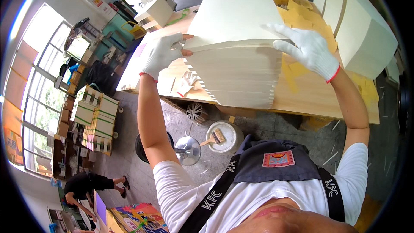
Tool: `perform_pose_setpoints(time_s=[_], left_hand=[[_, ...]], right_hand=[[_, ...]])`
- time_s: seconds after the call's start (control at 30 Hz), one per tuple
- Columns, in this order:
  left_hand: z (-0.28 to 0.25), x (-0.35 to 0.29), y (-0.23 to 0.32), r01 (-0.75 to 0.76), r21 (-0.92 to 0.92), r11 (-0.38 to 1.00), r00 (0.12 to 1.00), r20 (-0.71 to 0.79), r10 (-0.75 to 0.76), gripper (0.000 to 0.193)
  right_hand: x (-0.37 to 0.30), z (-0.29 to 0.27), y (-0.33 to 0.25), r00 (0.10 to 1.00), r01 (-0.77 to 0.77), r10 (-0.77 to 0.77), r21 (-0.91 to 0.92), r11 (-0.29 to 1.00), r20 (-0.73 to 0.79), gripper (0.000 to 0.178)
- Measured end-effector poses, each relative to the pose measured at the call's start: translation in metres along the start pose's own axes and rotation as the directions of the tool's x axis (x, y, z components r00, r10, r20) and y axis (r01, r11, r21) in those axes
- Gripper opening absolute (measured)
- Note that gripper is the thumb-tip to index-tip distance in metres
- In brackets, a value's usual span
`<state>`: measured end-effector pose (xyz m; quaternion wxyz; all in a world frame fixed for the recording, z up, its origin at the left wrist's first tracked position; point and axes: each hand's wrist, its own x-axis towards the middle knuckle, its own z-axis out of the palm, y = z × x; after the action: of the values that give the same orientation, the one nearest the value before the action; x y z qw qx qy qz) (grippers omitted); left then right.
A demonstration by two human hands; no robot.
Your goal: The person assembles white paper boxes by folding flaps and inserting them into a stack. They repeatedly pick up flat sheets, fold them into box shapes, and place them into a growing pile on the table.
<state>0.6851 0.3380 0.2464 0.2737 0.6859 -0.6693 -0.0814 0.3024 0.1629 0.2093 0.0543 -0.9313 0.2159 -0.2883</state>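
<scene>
My left hand wears a white glove with the fingertips cut off, and its bare fingertips pinch the left edge of the top sheet, thumb above and fingers under it. My right hand, in a full white glove with a red cuff, lies spread wide and flat on the right part of that same sheet, index finger stretched toward the middle; it presses rather than grips. The sheet is cream-coloured and lifted a little at the left edge, so a thin gap shows between it and the stack below.

The stack is tall, made of many cream sheets whose left edges step out like a staircase. It stands on a wooden table, close to the near edge, directly in front of me. Yellowish sheets lie on the table behind my right hand, and a second pile of cream sheets stands at the far right of the table.

Under the table edge, on the grey floor, I see a round tub with a brush resting across it, and a shiny metal bowl just beside it. To the left stand strapped bundles of boxes. Another person bends down at the lower left.
</scene>
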Motion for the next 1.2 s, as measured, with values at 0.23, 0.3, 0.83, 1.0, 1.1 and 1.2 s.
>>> perform_pose_setpoints(time_s=[0.23,0.3,0.83,1.0,1.1,1.2], left_hand=[[-0.004,0.009,-0.017,0.031,-0.007,0.999,0.999,0.033,-0.031,0.042],[-0.001,0.004,-0.012,0.015,-0.076,0.997,1.0,0.017,-0.013,0.044],[0.011,-0.009,-0.017,-0.245,0.071,0.967,0.953,-0.165,0.254,0.03],[0.014,-0.011,-0.016,-0.266,0.095,0.959,0.936,-0.214,0.281,0.031],[0.015,-0.011,-0.013,-0.237,0.08,0.968,0.949,-0.193,0.248,0.035],[0.015,-0.01,-0.014,-0.145,-0.01,0.989,0.973,-0.182,0.141,0.025]], right_hand=[[-0.011,0.008,-0.028,0.99,0.057,-0.067,-0.083,0.995,-0.126,0.045],[-0.012,0.011,-0.029,0.988,0.062,-0.071,-0.065,0.996,-0.137,0.044],[-0.014,0.015,-0.036,0.991,0.021,-0.017,0.029,0.999,-0.13,0.057],[-0.014,0.016,-0.036,0.996,-0.022,0.027,0.067,0.998,-0.083,0.057],[-0.016,0.016,-0.031,0.996,0.005,0.001,0.069,0.998,-0.086,0.055],[-0.017,0.018,-0.028,0.99,0.054,-0.049,0.031,0.998,-0.133,0.053]])
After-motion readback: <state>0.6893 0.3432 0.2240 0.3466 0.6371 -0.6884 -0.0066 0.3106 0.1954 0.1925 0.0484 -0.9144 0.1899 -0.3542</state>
